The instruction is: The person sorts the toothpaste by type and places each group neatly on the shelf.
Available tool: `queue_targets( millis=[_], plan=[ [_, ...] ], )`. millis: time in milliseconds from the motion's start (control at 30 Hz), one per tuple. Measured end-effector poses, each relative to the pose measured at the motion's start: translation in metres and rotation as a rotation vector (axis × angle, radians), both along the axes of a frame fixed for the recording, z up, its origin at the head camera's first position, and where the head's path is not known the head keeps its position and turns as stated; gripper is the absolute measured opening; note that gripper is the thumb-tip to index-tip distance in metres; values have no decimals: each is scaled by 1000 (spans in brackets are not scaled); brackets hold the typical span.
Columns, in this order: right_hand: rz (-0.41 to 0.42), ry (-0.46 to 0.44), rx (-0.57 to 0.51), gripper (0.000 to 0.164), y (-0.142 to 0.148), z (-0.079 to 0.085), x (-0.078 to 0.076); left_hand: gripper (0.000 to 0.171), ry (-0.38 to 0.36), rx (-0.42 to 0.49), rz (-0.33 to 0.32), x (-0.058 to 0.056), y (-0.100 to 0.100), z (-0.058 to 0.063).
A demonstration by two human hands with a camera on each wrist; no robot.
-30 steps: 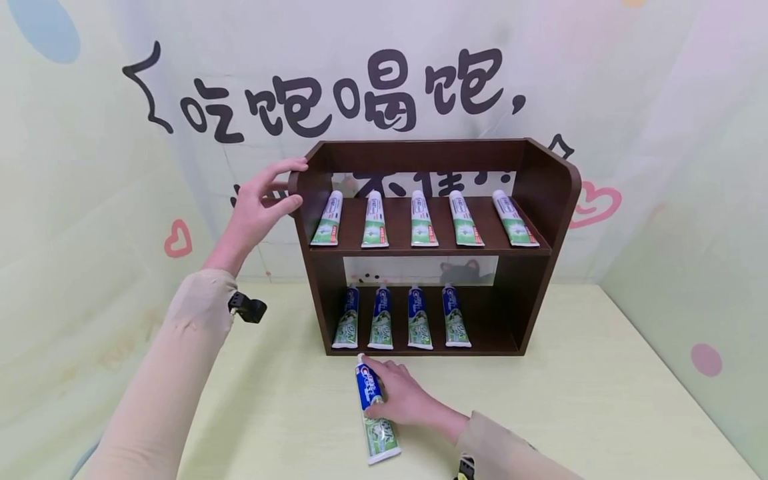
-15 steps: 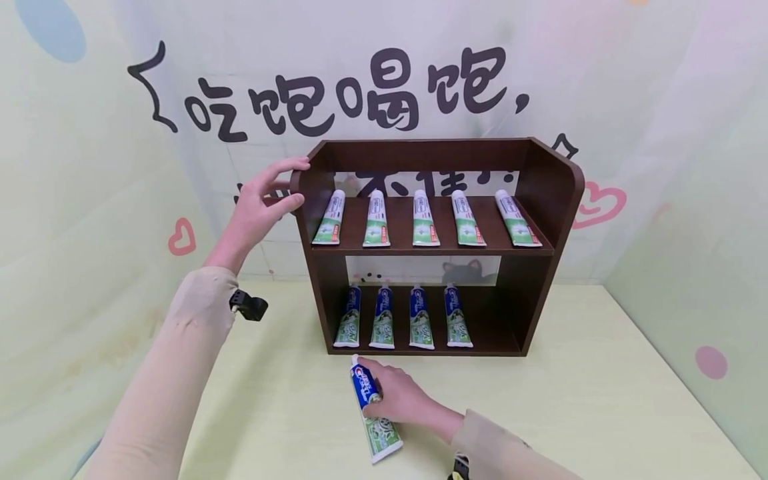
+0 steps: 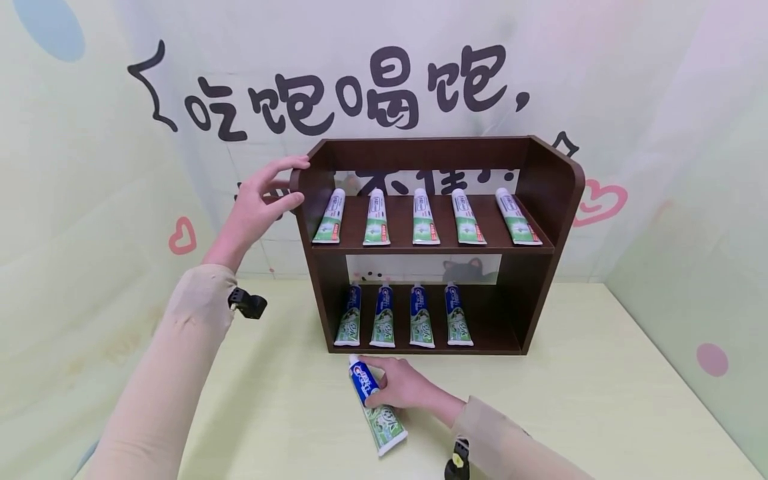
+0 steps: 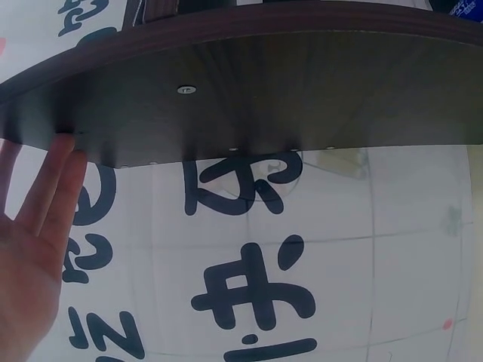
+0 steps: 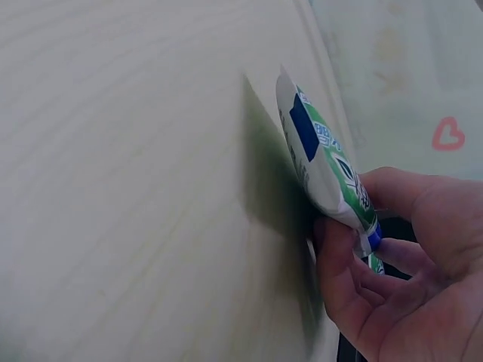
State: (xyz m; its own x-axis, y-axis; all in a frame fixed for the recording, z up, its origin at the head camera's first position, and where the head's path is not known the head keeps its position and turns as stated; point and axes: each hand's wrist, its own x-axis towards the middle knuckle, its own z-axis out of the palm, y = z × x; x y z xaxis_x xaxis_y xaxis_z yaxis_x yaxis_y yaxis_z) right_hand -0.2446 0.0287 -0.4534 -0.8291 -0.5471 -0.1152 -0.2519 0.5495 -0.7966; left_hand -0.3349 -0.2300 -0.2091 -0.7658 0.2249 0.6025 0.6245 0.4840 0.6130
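Note:
My right hand [image 3: 403, 385] grips a blue, green and white toothpaste tube [image 3: 384, 421] in front of the shelf. Its white cap points toward the lower tier; in the right wrist view, the tube [image 5: 324, 162] is tilted, with a shadow on the table beside it. My left hand [image 3: 255, 203] rests on the left side panel of the dark brown two-tier shelf [image 3: 420, 251], one finger at the top edge and the thumb near the front edge. The left wrist view shows fingers [image 4: 53, 188] of that hand, nearly straight, touching the panel's outer face [image 4: 264, 90].
Several white and green toothpaste tubes [image 3: 425, 219] lie spaced out on the upper tier. Blue and green tubes [image 3: 421, 319] line the lower tier from its left end, with bare board [image 3: 492, 327] at the right. A pale table [image 3: 600, 400] meets a printed backdrop [image 3: 678, 167].
My right hand has moved slightly up toward the shelf with the tube. The tube has tilted further, its cap end shifting left and its flat end right. The left hand stays on the panel.

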Motion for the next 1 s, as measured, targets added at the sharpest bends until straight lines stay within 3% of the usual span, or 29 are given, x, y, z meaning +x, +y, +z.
queue_targets(
  millis=[133,367,733,1000],
  plan=[
    [1,-29,-25,80,3,0,-1,47,6,1,2,3,3,2],
    [-24,-131,-105,74,11,-7,-1,46,10,-6,-9,27,16,11],
    [-52,-250,-252,74,25,-9,-1,47,27,5,-9,-3,1,-1],
    [-46,-374,-450,79,36,-8,0,47,22,6,-5,-5,-1,-2]
  ],
)
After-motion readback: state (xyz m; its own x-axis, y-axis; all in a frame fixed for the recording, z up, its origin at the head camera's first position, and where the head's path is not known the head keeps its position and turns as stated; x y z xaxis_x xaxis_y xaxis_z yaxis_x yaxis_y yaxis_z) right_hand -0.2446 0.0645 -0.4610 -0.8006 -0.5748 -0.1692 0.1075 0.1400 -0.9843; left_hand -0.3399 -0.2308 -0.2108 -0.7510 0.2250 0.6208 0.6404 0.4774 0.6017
